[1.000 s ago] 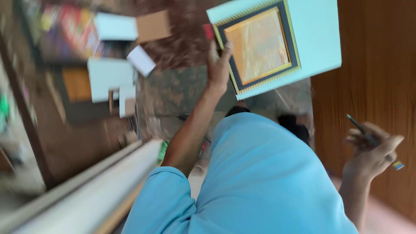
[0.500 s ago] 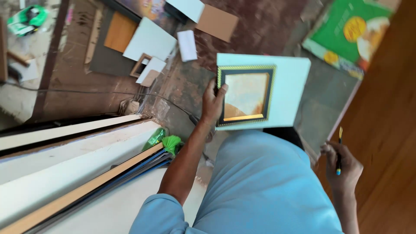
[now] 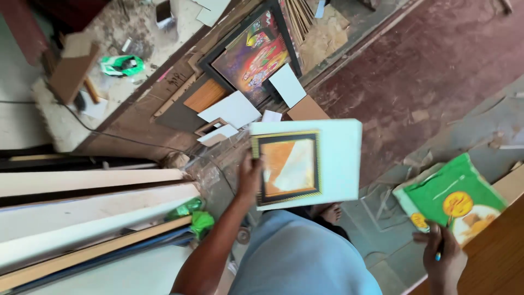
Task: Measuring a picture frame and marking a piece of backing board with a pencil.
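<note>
Since a moment ago the white board with the framed picture (image 3: 308, 163) has dropped lower and nearer the knees. From the head view, the left hand (image 3: 250, 177) pinches its left edge, holding it above the floor (image 3: 436, 71). Lower right, the right hand (image 3: 445, 257) grips a pen (image 3: 438, 247) beside a green packet (image 3: 456, 199).

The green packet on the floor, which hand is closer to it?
The right. The right hand, holding a pen, sits just below the green packet. The left hand is far across, with its grip on the white board's edge.
</note>
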